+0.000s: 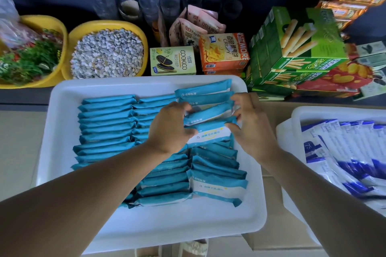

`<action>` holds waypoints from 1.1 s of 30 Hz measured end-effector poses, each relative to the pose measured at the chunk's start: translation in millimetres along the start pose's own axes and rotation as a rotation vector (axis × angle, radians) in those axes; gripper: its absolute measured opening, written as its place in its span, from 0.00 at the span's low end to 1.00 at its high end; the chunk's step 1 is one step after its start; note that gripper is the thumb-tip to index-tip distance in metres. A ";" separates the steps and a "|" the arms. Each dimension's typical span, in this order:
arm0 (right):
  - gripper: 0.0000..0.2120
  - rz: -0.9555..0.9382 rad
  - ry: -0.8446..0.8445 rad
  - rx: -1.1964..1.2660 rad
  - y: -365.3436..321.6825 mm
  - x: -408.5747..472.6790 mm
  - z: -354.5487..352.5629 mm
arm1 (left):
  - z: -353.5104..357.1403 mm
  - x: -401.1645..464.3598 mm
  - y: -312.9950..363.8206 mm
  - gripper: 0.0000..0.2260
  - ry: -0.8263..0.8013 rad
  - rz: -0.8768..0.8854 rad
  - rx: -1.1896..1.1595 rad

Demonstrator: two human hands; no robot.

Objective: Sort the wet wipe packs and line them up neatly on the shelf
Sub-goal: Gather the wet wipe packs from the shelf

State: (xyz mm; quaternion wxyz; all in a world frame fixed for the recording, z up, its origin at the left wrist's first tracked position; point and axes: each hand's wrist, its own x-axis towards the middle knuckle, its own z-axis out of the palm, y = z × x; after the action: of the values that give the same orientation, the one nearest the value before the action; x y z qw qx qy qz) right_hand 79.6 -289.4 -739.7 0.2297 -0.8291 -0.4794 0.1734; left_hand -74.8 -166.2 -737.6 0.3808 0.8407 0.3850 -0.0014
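A white tray (69, 98) holds several teal wet wipe packs standing on edge in rows; the left row (106, 123) is tidy, the right rows lean. My left hand (169, 129) grips the left end of a small bunch of teal packs (208, 119) in the tray's upper right part. My right hand (250, 125) pinches the right end of the same bunch. One pack in front (217, 188) lies tilted, showing its white label.
A second white tray (296, 115) at the right holds blue-and-white wipe packs (344, 156). On the dark shelf behind stand two yellow bowls (108, 27), cookie boxes (173, 60), an orange box (223, 52) and green snack boxes (296, 48).
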 end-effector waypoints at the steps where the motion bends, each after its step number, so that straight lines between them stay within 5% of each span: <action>1: 0.32 0.002 -0.011 -0.003 -0.6 0.2 -0.7 | 1.9 -0.3 1.1 0.20 -0.026 0.014 0.067; 4: 0.35 -0.069 -0.100 -0.166 -3.5 -1.6 -0.2 | 7.8 -3.2 3.5 0.16 -0.081 0.016 0.184; 8: 0.23 -0.154 -0.088 -0.370 -3.0 -2.7 3.2 | 12.5 -5.6 3.4 0.21 -0.131 -0.004 0.215; 17: 0.13 -0.113 -0.176 -0.049 -21.4 2.5 -8.6 | -20.4 -7.6 3.3 0.23 -0.100 0.070 0.309; 20: 0.15 -0.032 -0.064 0.117 -25.2 11.3 -12.6 | -38.5 -9.8 -7.9 0.23 -0.102 0.040 0.366; 23: 0.16 -0.064 0.042 -0.145 -16.5 27.9 -7.8 | -52.5 -12.5 -24.5 0.23 -0.104 -0.010 0.387; 27: 0.26 -0.040 -0.068 -0.496 -12.9 38.1 10.2 | -61.8 -16.4 -38.1 0.25 -0.115 -0.055 0.384; 33: 0.22 -0.144 0.006 -0.563 -5.8 24.4 19.2 | -65.7 -22.3 -57.1 0.26 -0.124 -0.127 0.418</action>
State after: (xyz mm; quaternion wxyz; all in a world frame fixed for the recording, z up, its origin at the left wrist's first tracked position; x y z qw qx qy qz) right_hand 77.4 -261.4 -754.2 0.0039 -0.8244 -0.5658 0.0145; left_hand -146.6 -114.9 -720.9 0.2203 0.8737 0.4045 -0.1567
